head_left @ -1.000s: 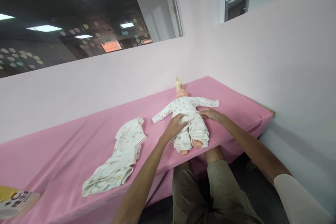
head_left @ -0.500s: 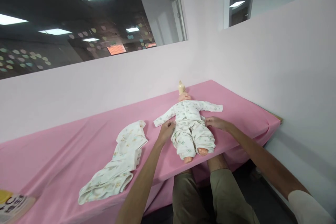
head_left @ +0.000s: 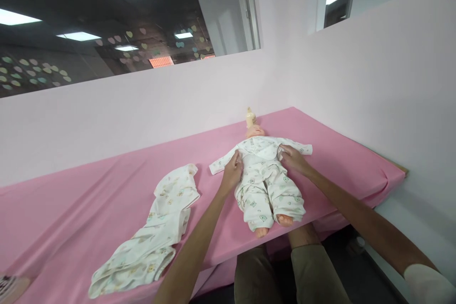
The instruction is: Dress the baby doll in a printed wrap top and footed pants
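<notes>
A baby doll (head_left: pixel 255 131) lies on its back on the pink-covered table, its feet toward me and its arms spread. It wears a white patterned long-sleeved top (head_left: pixel 261 146) and matching trousers (head_left: pixel 257 197). My left hand (head_left: pixel 233 171) is closed on cloth at one side of the doll's waist. On the opposite side, my right hand (head_left: pixel 292 157) pinches cloth near the top's lower edge. A plain white band of fabric shows between the hands. Whether the fingers hold the top, the trousers or both, I cannot tell.
Another white patterned baby garment (head_left: pixel 153 228) lies spread out to the left. A baby bottle (head_left: pixel 251 117) stands behind the doll's head. Part of a printed container (head_left: pixel 13 287) shows at the lower left. White walls border the pink table cover (head_left: pixel 107 190).
Both hands have moved up along the doll's sides, from hip level to the lower part of the top. The top's lower edge is bunched higher. The view has shifted slightly.
</notes>
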Demonstrator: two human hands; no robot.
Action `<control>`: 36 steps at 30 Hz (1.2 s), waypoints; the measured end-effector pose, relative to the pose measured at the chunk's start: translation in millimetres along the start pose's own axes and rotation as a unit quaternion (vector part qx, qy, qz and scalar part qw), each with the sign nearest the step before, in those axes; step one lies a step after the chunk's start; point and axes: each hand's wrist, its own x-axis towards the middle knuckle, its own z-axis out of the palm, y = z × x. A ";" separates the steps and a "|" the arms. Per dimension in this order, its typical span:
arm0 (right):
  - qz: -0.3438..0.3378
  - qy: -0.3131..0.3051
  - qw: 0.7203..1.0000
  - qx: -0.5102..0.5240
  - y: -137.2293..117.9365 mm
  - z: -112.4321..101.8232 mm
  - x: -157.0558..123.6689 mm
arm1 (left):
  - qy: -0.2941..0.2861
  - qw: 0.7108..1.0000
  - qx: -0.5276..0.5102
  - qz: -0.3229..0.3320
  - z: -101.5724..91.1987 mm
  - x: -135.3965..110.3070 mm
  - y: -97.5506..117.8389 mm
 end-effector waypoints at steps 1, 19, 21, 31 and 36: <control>-0.004 0.027 0.999 -0.026 -0.2 1.7 9.7 | 0.005 1.000 0.022 0.012 1.9 5.3 -0.5; 0.062 -0.060 0.987 -0.134 26.7 8.1 16.1 | -0.053 0.991 0.109 -0.048 -8.1 15.4 -26.3; 0.059 -0.075 0.981 -0.171 27.3 10.6 21.8 | -0.051 0.987 0.145 -0.042 -5.3 21.2 -26.1; 0.006 0.021 0.961 -0.274 23.9 13.4 32.3 | 0.030 0.985 0.169 -0.029 7.9 27.4 -30.5; 0.003 0.056 0.958 -0.282 13.4 11.5 22.4 | 0.024 0.995 0.054 -0.078 10.0 33.0 -32.7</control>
